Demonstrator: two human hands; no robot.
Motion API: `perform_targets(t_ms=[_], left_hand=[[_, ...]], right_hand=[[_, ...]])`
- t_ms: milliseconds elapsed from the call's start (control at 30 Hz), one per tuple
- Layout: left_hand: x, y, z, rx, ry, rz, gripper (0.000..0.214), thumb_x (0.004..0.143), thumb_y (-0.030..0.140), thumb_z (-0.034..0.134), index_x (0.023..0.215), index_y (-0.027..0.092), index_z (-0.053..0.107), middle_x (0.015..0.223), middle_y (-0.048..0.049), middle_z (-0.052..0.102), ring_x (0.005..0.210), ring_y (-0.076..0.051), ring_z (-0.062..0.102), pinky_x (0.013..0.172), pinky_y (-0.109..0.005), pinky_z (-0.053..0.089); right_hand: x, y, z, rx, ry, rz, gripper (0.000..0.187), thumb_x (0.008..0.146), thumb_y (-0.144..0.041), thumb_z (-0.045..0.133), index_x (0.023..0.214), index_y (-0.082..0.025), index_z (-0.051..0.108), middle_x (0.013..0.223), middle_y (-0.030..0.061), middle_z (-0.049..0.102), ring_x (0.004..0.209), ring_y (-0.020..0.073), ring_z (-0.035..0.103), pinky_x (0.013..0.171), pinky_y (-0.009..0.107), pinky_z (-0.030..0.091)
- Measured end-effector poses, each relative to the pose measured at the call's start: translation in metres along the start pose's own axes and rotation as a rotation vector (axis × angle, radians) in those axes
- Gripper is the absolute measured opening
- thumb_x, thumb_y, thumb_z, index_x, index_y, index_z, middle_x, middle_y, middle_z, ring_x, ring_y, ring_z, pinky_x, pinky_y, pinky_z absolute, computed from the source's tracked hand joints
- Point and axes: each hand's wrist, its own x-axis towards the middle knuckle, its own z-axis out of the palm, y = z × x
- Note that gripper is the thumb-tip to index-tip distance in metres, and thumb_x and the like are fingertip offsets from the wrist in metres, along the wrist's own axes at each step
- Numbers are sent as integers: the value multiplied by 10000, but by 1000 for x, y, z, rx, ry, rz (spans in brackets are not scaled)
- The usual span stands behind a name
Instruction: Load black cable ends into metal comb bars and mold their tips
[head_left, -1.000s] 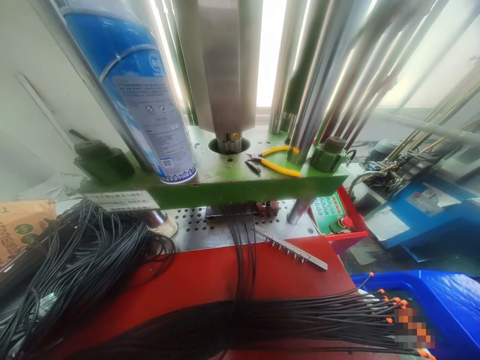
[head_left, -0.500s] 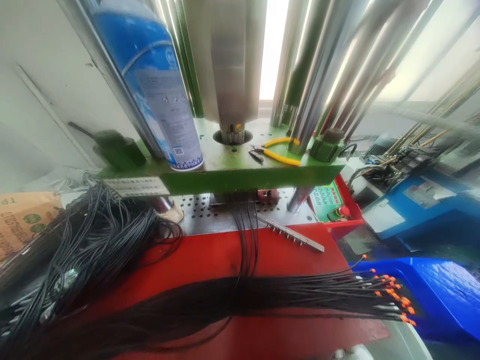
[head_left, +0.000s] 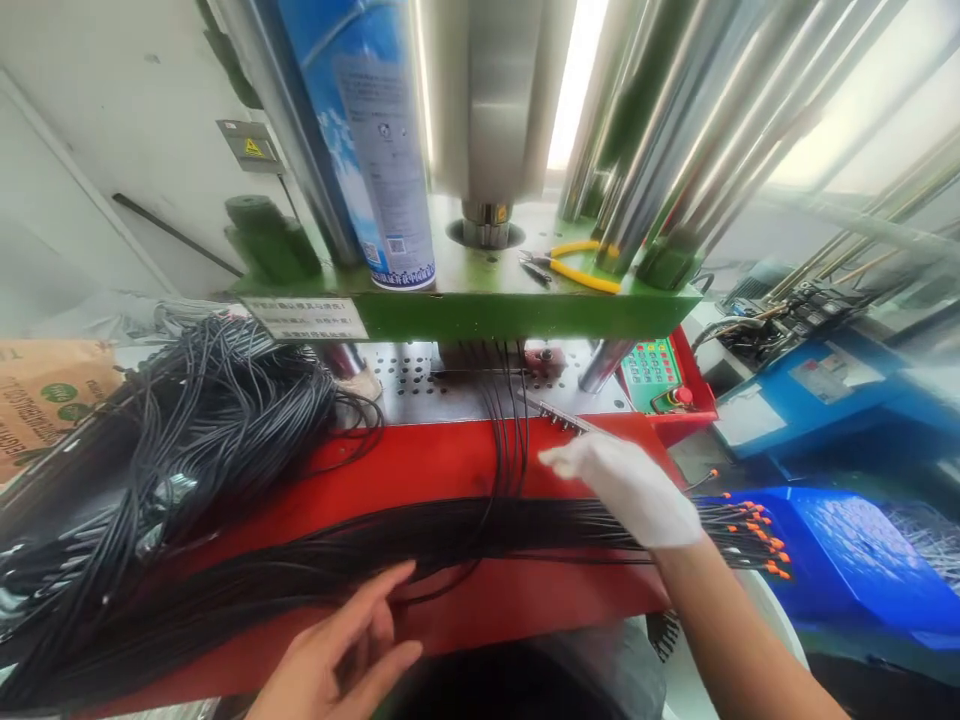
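My left hand (head_left: 345, 640), bare, is at the lower middle with its fingers apart and nothing held, just in front of a thick bundle of black cables (head_left: 420, 535). My right hand (head_left: 630, 490), in a white glove, reaches in over the bundle's right part, fingers stretched leftward. Its fingertips are nearest to a metal strip with small pegs (head_left: 562, 415), which the glove partly covers; whether they touch is unclear. The cables lie across the red table (head_left: 510, 600) and end in orange tips (head_left: 757, 520). Several black cables (head_left: 510, 430) run from the press down to the bundle.
A green press plate (head_left: 480, 315) carries a blue spray can (head_left: 390, 200) and yellow-handled pliers (head_left: 585, 265). More tangled cables (head_left: 225, 420) lie at left. A control panel (head_left: 652, 370) and a blue bin (head_left: 862, 560) stand at right.
Both hands have come into view from below, the right one over the cables towards the metal strip. The camera's view has shifted, so the press and table sit higher.
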Motion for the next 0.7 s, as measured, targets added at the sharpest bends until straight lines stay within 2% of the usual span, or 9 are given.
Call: perform_targets(t_ms=[67,167,267,333,400,500,567,633,700], left_hand=[[5,-1,8,109,66,7,692,834,571,499,1453,346,284,711,38,584,584,-154,577,606,-245,477],[8,-8,25,268,124,55,786,813,590,514,1482,283,240,674,16,612,578,-206,615,604,-298,496],[11,-10,32,345,276,133,583,894,484,434,1438,290,351,852,-39,716,734,-248,683,697,-339,519],[15,-5,22,364,396,219,452,933,384,384,1370,291,454,1011,-51,725,828,-235,692,763,-329,517],[22,3,-3,397,525,303,399,945,319,363,1304,269,527,1078,-52,712,858,-209,686,811,-306,500],[38,19,-66,575,711,322,408,944,288,342,1294,247,549,987,-52,720,786,-187,656,784,-295,463],[54,25,-119,793,848,224,417,951,289,324,1285,226,566,858,-56,708,701,-178,605,640,-275,390],[74,21,-167,965,940,60,428,955,292,304,1279,206,570,769,-56,661,635,-168,530,536,-259,247],[97,7,-200,947,881,-117,424,939,290,327,1196,126,622,688,-42,607,559,-142,441,525,-245,169]], right_hand=[[30,14,21,102,-54,20,370,873,-498,479,798,-191,670,878,82,685,958,221,626,932,379,454],[49,19,59,169,-159,48,335,830,-486,523,801,-183,662,795,72,674,809,211,639,844,393,493],[44,-11,79,280,-168,-41,354,845,-516,450,791,-214,627,742,48,619,755,211,608,815,421,497],[41,-42,80,319,-134,-138,402,880,-534,354,760,-234,594,702,36,570,735,209,591,819,438,492],[41,-67,75,291,-115,-214,426,896,-535,327,725,-239,581,670,30,533,706,203,576,810,436,492],[44,-80,68,237,-131,-263,417,907,-516,345,748,-239,614,676,32,541,718,207,581,808,437,491],[44,-74,64,185,-146,-288,380,917,-471,378,813,-228,652,735,45,594,782,223,604,854,453,475],[41,-65,58,71,-163,-305,358,918,-447,420,846,-203,671,796,59,642,829,230,616,903,458,457],[35,-59,49,-129,-141,-270,341,910,-438,467,832,-183,680,834,63,673,844,221,624,906,425,463]])
